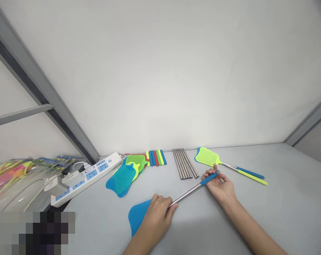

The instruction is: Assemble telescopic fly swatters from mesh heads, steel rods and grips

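Observation:
A blue fly swatter (187,193) with a metal rod lies slantwise between my hands, low over the table. My left hand (160,212) is closed on it where the rod meets the blue head, hiding part of that head. Palm turned up, my right hand (221,186) has its fingers curled round the blue grip at the other end. Just beyond my right hand lie a yellow-green swatter (208,157) and a blue one partly under it, both with rods and grips. Several loose metal rods (185,164) lie side by side farther back.
Loose coloured grips (156,158) lie in a row near the wall. Left of them is an overlapping pile of swatter heads (123,179). A white power strip (87,180) with plugs and cables runs along the left side, beside clear plastic packaging (17,184).

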Demonstrator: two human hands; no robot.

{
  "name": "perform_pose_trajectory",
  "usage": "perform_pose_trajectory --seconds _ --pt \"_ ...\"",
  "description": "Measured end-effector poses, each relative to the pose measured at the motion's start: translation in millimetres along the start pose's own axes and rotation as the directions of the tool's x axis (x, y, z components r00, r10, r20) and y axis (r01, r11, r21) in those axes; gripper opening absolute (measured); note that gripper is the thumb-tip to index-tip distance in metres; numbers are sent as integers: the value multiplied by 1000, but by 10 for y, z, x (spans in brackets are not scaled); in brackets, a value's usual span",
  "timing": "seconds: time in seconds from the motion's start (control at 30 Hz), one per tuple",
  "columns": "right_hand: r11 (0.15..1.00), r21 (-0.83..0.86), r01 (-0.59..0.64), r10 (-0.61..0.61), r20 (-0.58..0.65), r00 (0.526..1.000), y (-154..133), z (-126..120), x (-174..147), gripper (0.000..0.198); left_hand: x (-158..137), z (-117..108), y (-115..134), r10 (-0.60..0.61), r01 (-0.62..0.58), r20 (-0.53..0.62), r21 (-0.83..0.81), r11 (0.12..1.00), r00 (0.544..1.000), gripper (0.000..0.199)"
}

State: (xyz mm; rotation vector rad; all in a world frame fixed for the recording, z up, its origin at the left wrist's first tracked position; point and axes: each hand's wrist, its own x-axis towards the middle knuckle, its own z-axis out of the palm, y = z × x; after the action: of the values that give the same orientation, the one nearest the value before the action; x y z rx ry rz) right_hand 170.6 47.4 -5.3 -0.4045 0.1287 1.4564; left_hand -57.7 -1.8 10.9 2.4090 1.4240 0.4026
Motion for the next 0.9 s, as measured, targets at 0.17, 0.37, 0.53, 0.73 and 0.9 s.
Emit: perform_pose_trajectory --seconds 0.17,0.37,0.53,0.73,0.9 --pt "995 81 -52 53 -7 999 -9 32 -3 23 -9 11 -17 1 -1 -9 7 1000 1000 33" --pt "999 5 -51 50 59 997 -1 14 -3 23 -12 12 -31 -2 2 -14 -6 1000 1000 33" --pt "996 -83 -32 46 175 984 22 100 -70 17 6 -23 -40 1 -2 -30 -25 1000 1000 33" --pt "989 -113 -95 119 233 965 53 195 -147 9 2 -62 -24 -27 26 -27 -30 999 999 34" --pt "964 -158 -216 252 262 932 191 212 -206 13 -15 -69 5 -28 28 -24 -19 999 999 33"
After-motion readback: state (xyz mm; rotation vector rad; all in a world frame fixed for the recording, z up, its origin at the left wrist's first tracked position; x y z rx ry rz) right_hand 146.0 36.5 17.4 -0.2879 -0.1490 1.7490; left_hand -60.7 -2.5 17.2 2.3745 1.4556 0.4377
